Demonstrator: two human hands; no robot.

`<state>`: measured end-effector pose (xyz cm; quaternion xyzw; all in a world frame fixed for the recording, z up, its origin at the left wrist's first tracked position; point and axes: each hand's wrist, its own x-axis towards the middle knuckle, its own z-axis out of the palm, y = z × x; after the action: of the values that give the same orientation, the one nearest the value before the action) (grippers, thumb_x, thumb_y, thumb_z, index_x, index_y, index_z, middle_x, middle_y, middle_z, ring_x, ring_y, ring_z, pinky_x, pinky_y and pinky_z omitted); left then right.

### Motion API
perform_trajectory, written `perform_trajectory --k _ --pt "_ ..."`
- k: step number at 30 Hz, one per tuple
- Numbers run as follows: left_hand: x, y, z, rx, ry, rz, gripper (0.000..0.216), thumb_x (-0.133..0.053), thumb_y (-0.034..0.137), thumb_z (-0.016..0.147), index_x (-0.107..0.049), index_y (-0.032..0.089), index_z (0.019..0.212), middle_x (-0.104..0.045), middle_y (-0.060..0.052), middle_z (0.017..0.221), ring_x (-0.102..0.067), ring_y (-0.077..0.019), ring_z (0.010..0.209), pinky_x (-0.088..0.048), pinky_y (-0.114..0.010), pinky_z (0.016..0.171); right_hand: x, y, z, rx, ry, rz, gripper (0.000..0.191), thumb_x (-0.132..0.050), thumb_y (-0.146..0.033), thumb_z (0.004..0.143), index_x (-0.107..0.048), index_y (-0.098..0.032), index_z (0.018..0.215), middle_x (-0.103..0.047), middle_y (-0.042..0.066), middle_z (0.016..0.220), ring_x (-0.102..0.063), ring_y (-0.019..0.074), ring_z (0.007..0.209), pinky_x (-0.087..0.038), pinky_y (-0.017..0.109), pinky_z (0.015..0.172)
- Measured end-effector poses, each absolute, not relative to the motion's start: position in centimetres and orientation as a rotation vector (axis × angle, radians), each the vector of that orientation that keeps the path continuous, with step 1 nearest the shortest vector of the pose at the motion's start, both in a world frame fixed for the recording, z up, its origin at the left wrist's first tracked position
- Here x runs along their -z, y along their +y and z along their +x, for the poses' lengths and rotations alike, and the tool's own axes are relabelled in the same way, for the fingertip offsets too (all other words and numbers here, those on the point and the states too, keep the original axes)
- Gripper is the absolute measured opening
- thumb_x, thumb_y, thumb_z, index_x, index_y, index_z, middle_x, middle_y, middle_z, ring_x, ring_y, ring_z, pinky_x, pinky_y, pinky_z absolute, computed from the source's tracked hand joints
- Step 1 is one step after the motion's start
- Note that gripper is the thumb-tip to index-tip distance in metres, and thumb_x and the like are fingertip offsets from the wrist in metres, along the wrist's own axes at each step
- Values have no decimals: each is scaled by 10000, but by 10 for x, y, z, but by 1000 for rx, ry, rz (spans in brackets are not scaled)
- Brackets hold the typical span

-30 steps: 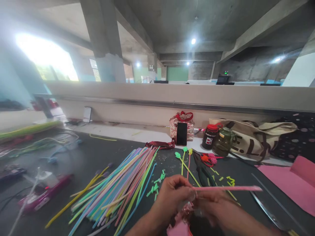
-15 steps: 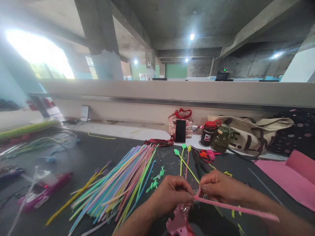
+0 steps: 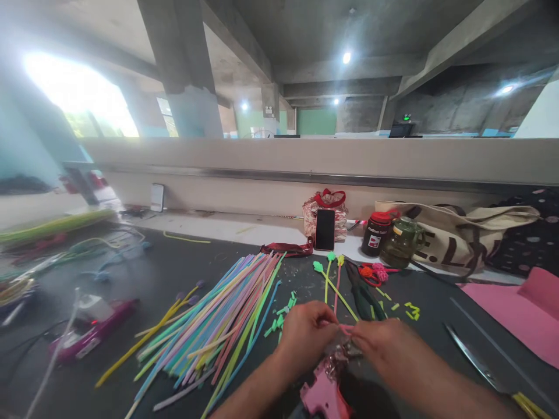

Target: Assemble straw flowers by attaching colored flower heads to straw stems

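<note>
Close together over the dark table, my left hand and my right hand both pinch a pink pipe cleaner. Only a short stretch of it shows between the fingertips; the rest is hidden by my hands. Just below lies a pink plastic object with a shiny, crinkled upper end, partly cut off by the frame. Beyond my fingers are pipe cleaner stems with green tips and a yellow tip. A dark-handled cutting tool lies behind my right hand.
Many pastel pipe cleaners fan out at left, beside green clippings. A phone leans on a patterned bag. A red-lidded bottle and green jug stand behind. A metal blade-like tool lies at right.
The long pink tail that stuck out to the right no longer shows; the pink pipe cleaner is now short between my fingertips. My right hand has turned over it, and the view has shifted slightly.
</note>
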<state>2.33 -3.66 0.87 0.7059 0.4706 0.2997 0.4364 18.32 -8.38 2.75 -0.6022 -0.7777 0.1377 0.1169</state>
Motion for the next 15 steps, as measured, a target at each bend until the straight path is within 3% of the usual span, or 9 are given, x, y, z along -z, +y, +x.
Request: perform_trajectory --k 4,10,12,15 --pt "-13 -36 12 -627 902 1829 107 -535 173 639 -635 146 660 -497 38 565 -422 -71 531 -280 -175 480 -39 -72 199 -440 -2227 -1722 293 -381 -267 791 -592 -183 605 -580 1 604 -502 122 579 -258 229 513" --pt "-19 -34 9 -691 780 2085 121 -549 172 673 -666 170 705 -550 12 632 -494 -98 644 -330 -182 586 -13 -63 197 -1297 -1660 -1739 246 -342 -309 778 -489 -170 638 -513 -23 542 -468 97 488 -287 196 461" --pt "-17 -33 10 -719 786 2138 138 -537 156 681 -670 170 715 -568 4 645 -503 -102 661 -333 -187 611 -13 -65 193 -1096 -1743 -1804 268 -324 -320 799 -477 -178 632 -506 -16 572 -477 109 519 -297 211 486" --pt "-13 -34 10 -703 807 2097 143 -535 153 674 -671 168 716 -579 0 656 -504 -102 651 -337 -185 600 -23 -70 190 -457 -2067 -1778 302 -348 -312 820 -497 -181 591 -508 2 667 -486 137 654 -310 246 589"
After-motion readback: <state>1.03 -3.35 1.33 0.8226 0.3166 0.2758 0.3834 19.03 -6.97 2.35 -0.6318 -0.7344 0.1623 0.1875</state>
